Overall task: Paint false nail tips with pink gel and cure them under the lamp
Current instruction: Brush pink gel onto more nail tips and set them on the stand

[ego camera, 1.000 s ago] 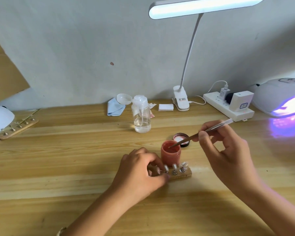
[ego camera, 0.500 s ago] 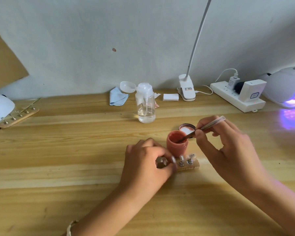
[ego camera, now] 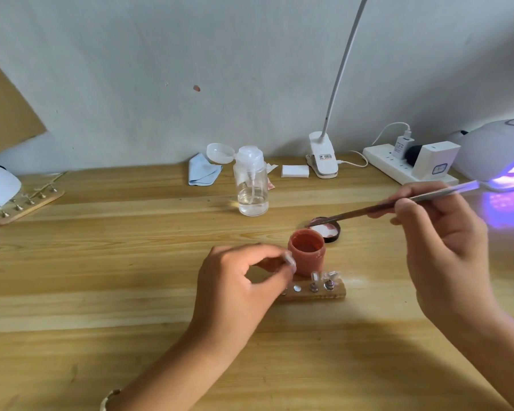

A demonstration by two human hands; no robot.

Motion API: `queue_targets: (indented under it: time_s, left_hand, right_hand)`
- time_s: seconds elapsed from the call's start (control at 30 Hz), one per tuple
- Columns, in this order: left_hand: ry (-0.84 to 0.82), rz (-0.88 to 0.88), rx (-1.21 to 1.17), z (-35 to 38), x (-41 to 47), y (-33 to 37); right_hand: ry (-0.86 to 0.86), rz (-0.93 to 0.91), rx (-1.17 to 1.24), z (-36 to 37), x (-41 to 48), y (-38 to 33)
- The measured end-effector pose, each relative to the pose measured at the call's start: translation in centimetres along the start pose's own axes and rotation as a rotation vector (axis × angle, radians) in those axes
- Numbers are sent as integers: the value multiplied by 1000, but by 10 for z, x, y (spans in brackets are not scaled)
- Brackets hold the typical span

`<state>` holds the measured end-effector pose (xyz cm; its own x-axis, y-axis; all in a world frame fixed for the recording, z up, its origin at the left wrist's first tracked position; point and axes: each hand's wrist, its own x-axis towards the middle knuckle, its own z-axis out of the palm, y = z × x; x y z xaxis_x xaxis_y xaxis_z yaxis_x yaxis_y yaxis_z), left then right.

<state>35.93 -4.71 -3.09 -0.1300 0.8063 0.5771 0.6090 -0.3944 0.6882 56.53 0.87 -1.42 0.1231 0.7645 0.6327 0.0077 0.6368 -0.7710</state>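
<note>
Item: nail tip, clear, on a small stand, pinched between thumb and forefinger of left hand; lifted off the wooden holder strip, just at 9 o'clock of the pink gel pot, nearly touching its wall. Blurred; exact tilt not readable.

Item: brush, slim metal handle, gripped pen-fashion by right hand, fingers closed round the upper shaft. Long axis running from 2 o'clock (handle end, toward the lit curing lamp) down to 8 o'clock; bristle tip over the pot's black lid, at 1 o'clock of the pot, clear of the gel.

Key relation: from brush tip, held nail tip lies at 8 o'clock, beyond the open pot mouth; pot stands between the two. Right hand carries the tool, left hand the nearer to the work. Likely next step, judged only: bring tip and bristles together above or beside the pot.

Holder strip: directly at 6 o'clock of the pot, two tips standing at its right end, bare studs to their left.

Room: open table at 6 and 9 o'clock of the left hand. Clear dispenser bottle at 11 o'clock of the pot, well apart. Curing lamp at 2 o'clock, path along the table unobstructed past the right hand.

Hazard, judged: pot close to both hands; sideways nudge could tip it.
</note>
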Motion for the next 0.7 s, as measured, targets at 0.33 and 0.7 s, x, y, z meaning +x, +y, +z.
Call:
queue_targets:
  time_s: [0.33,0.7]
  left_hand:
    - [-44,-97,-139,-3,3,-1]
    - [-55,-118,-166,-3,3,0]
  right_hand:
    - [-114,-8,134,5,-7,0]
    - [-163,8,119,7,-10,-2]
